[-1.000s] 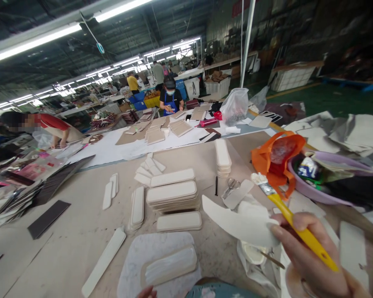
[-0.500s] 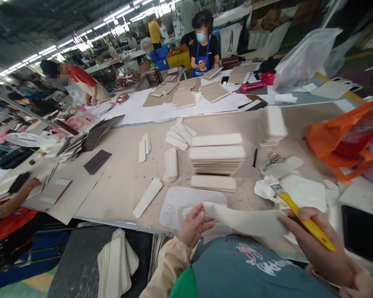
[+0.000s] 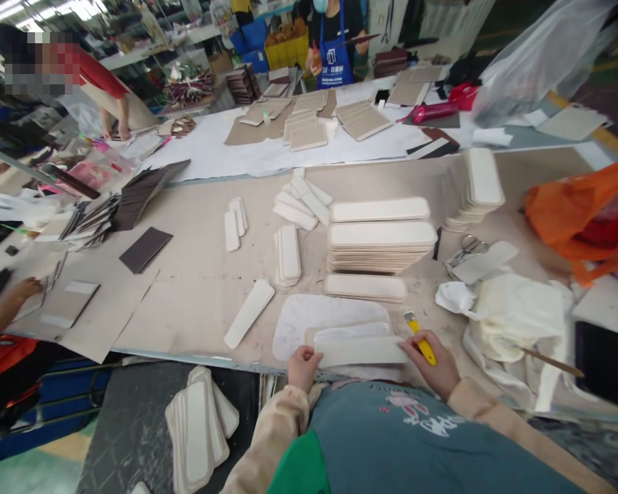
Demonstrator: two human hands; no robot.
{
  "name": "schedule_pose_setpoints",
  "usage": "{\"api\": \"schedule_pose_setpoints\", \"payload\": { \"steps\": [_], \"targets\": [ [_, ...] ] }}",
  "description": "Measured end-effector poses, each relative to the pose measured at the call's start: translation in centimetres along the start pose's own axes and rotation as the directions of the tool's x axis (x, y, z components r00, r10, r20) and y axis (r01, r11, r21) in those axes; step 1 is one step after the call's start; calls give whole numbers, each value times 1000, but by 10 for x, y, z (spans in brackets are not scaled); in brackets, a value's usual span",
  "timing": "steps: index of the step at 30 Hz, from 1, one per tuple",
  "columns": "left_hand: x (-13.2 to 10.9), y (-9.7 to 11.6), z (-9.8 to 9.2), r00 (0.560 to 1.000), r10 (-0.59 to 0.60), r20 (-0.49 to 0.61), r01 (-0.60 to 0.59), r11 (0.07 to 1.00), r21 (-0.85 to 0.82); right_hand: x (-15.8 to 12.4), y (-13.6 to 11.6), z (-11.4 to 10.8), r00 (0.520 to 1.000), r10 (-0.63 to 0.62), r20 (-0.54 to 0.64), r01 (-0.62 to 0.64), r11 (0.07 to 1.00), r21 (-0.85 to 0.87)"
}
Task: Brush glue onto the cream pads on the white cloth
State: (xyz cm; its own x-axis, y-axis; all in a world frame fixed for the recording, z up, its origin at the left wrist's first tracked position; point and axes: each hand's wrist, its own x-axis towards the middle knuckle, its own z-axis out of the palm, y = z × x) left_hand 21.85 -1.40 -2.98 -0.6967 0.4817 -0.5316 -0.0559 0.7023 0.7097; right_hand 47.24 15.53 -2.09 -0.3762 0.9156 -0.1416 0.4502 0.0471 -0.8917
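My left hand pinches the left end of a long white strip. At its other end, my right hand grips the strip while also holding a yellow-handled brush, bristles pointing away from me. The strip is low over a rounded pale panel, partly covering it; whether they touch I cannot tell. That panel lies on a white sheet at the table's near edge. Just behind are a small stack of white-topped panels and a taller stack.
A crumpled white plastic bag with a stick, scissors and a black tablet-like slab lie right. An orange bag stands beyond. More panels rest on a dark surface at lower left. A co-worker's hand is far left.
Both hands have moved forward and down, bringing the strip from in front of my body to over the panel, now straighter. The brush has come away from the white bag. My view has tilted down.
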Motion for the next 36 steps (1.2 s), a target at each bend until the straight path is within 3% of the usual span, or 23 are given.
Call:
{"api": "schedule_pose_setpoints", "payload": {
  "steps": [6, 16, 27, 31, 33, 36],
  "targets": [
    [28, -2, -1, 999, 27, -21, -24, 991, 130, 16, 17, 31, 997, 31, -72, -34, 998, -46],
    [39, -8, -1, 997, 75, 17, -77, 963, 258, 28, 26, 52, 985, 41, -165, -59, 992, -110],
    [45, -9, 0, 992, 111, 55, -123, 945, 302, 17, 40, 43, 958, 121, -261, -163, 976, -145],
    [48, -10, -1, 992, 112, 57, -124, 940, 317, 10, 48, 39, 957, 166, -238, -161, 986, 41],
    [49, -10, -1, 992, 112, 60, -126, 937, 325, 9, 52, 39, 969, 123, -212, -117, 992, 44],
    [50, -11, -1, 992, 110, 69, -126, 938, 323, 11, 55, 40, 977, 8, -214, -30, 995, -98]
  ]
}}
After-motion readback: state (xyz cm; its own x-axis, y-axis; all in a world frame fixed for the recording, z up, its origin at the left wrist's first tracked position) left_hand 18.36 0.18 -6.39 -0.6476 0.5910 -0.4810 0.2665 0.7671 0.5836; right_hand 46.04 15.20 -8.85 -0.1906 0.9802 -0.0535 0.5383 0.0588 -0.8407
